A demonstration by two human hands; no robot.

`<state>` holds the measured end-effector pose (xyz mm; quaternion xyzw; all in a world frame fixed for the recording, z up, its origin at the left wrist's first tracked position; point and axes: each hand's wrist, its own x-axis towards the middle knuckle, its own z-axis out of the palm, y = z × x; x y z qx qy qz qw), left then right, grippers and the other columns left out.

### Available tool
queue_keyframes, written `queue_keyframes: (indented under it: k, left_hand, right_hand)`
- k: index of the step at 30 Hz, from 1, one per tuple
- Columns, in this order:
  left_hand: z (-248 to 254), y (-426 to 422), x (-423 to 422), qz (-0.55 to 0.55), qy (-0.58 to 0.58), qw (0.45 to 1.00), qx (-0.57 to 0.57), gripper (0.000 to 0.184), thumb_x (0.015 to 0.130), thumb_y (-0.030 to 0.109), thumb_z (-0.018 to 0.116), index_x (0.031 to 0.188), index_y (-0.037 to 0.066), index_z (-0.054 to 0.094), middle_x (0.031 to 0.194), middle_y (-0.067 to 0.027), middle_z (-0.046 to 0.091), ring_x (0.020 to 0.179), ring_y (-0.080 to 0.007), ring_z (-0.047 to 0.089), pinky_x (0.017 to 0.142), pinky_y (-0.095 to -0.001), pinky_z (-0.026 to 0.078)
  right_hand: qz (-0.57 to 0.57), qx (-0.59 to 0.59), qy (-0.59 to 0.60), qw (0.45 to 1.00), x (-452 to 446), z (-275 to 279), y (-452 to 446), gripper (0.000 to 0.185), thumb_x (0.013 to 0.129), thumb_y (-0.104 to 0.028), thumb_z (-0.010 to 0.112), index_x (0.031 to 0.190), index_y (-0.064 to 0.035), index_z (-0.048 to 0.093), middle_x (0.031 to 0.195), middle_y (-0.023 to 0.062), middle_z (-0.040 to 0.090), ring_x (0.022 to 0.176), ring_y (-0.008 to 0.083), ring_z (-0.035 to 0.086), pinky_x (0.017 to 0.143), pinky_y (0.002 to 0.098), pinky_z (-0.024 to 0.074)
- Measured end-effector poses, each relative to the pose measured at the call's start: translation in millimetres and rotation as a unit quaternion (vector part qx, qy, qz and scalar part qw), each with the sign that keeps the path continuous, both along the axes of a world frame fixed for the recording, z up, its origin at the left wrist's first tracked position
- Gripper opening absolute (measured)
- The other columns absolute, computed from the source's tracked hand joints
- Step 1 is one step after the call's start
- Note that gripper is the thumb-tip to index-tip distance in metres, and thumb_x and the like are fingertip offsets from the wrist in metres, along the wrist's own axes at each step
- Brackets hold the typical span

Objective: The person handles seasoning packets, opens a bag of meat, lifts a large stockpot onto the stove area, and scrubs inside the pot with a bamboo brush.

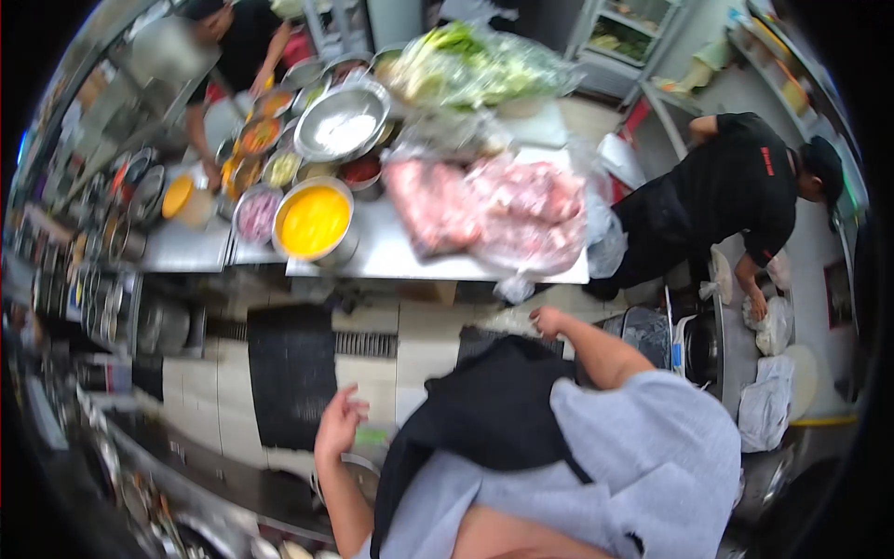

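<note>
My left hand (342,421) hangs in the air above the floor at the left of my body, fingers apart, holding nothing. My right hand (549,323) is in front of my black apron (494,391), just short of the table's near edge, with its fingers curled in and nothing visible in them. Nearest to it on the table lie large bags of raw meat (526,210) in clear plastic. Left of the meat stands a steel pot of yellow liquid (317,222).
On the metal table (372,242) are a bowl of white powder (340,121), chopped onion (259,216) and bagged greens (475,65). One co-worker (233,42) stands across the table; another (717,186) bends over the right counter. A black mat (293,373) covers part of the tiled floor.
</note>
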<state>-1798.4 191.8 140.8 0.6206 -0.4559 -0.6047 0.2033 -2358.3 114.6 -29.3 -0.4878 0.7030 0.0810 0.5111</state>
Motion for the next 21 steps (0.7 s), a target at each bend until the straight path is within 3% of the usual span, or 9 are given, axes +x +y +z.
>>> queue_keyframes:
  k: [2, 3, 8, 10, 12, 14, 15, 18, 21]
  left_hand:
    - [6.4, -8.0, -16.6, -0.037, -0.011, 0.999, 0.01, 0.056, 0.082, -0.005, 0.042, 0.137, 0.002, 0.045, 0.101, -0.0143, 0.068, 0.083, -0.0185, 0.067, 0.076, -0.0309, 0.052]
    - [11.9, -17.1, -32.3, -0.06, -0.018, 0.998, 0.002, 0.055, 0.082, -0.005, 0.042, 0.137, 0.003, 0.045, 0.101, -0.0141, 0.068, 0.082, -0.0184, 0.067, 0.076, -0.031, 0.052]
    - [1.0, -45.8, -71.1, -0.128, -0.009, 0.991, -0.033, 0.05, 0.087, -0.002, 0.043, 0.136, 0.004, 0.045, 0.1, -0.0136, 0.068, 0.082, -0.0177, 0.067, 0.077, -0.031, 0.052]
    - [10.2, -58.3, -90.5, -0.113, -0.014, 0.993, -0.043, 0.044, 0.092, 0.003, 0.046, 0.136, 0.003, 0.045, 0.099, -0.0132, 0.068, 0.081, -0.0169, 0.066, 0.078, -0.0301, 0.052]
    - [9.3, -70.8, -106.3, -0.093, 0.001, 0.995, -0.037, 0.044, 0.092, 0.003, 0.049, 0.136, 0.003, 0.046, 0.101, -0.0125, 0.067, 0.085, -0.0163, 0.064, 0.079, -0.0301, 0.051]
    - [14.4, -84.9, -128.1, -0.086, -0.002, 0.996, -0.025, 0.044, 0.091, 0.004, 0.051, 0.135, 0.003, 0.047, 0.103, -0.0123, 0.066, 0.086, -0.0162, 0.064, 0.079, -0.0304, 0.051]
    - [17.1, -93.7, -140.0, -0.082, 0.002, 0.996, -0.021, 0.045, 0.091, 0.004, 0.053, 0.135, 0.004, 0.047, 0.106, -0.0121, 0.066, 0.087, -0.016, 0.063, 0.079, -0.0307, 0.051]
    - [15.2, -125.5, -179.6, -0.133, -0.016, 0.985, -0.111, 0.048, 0.09, 0.005, 0.057, 0.137, 0.004, 0.046, 0.108, -0.0114, 0.064, 0.092, -0.0164, 0.062, 0.081, -0.0308, 0.051]
    - [41.4, -173.5, -246.8, -0.151, -0.026, 0.979, -0.133, 0.056, 0.085, 0.006, 0.064, 0.138, 0.005, 0.045, 0.121, -0.0131, 0.058, 0.1, -0.0207, 0.061, 0.088, -0.0336, 0.05]
  right_hand:
    - [0.081, -0.073, 0.016, 0.994, 5.9, 7.4, -9.8, 0.047, 0.077, -0.011, 0.055, 0.123, -0.0027, 0.06, 0.084, 0.0148, 0.071, 0.064, 0.0241, 0.068, 0.062, 0.0369, 0.0551]
    - [0.044, -0.069, -0.01, 0.997, 11.2, 23.9, -11.1, 0.046, 0.079, -0.013, 0.055, 0.122, -0.0016, 0.061, 0.08, 0.0125, 0.071, 0.064, 0.0215, 0.068, 0.062, 0.0366, 0.0547]
    - [0.127, -0.118, -0.014, 0.985, -7.4, 20.5, -6.4, 0.044, 0.082, -0.017, 0.055, 0.122, -0.0012, 0.061, 0.084, 0.0144, 0.071, 0.07, 0.0253, 0.069, 0.07, 0.0379, 0.0545]
    - [0.181, -0.087, -0.003, 0.98, -16.4, 32.5, -9.6, 0.041, 0.08, -0.023, 0.06, 0.116, -0.0036, 0.066, 0.11, 0.0208, 0.067, 0.104, 0.0363, 0.063, 0.093, 0.0417, 0.0485]
    - [0.231, -0.16, -0.035, 0.959, -32.5, 40.5, -13.3, 0.041, 0.082, -0.023, 0.06, 0.117, -0.0027, 0.065, 0.103, 0.0194, 0.069, 0.094, 0.0348, 0.066, 0.085, 0.041, 0.0519]
    - [0.094, -0.032, -0.081, 0.992, -43.7, 75.1, -24.3, 0.041, 0.083, -0.02, 0.058, 0.119, -0.001, 0.062, 0.094, 0.0163, 0.071, 0.08, 0.0299, 0.068, 0.075, 0.0387, 0.0541]
    - [0.087, -0.08, -0.101, 0.988, -59.2, 72.1, -24.3, 0.041, 0.085, -0.016, 0.056, 0.122, 0.0003, 0.06, 0.084, 0.0133, 0.07, 0.064, 0.0234, 0.066, 0.062, 0.036, 0.0536]
    - [-0.069, -0.044, -0.129, 0.988, -110.5, 54.2, -15.4, 0.039, 0.086, -0.013, 0.054, 0.122, 0.0009, 0.059, 0.08, 0.0121, 0.069, 0.058, 0.0197, 0.062, 0.053, 0.0349, 0.0515]
    - [-0.095, -0.016, -0.093, 0.991, -165.9, 34.3, 9.3, 0.039, 0.088, -0.012, 0.052, 0.124, 0.0013, 0.058, 0.078, 0.0098, 0.067, 0.055, 0.0158, 0.058, 0.048, 0.032, 0.049]
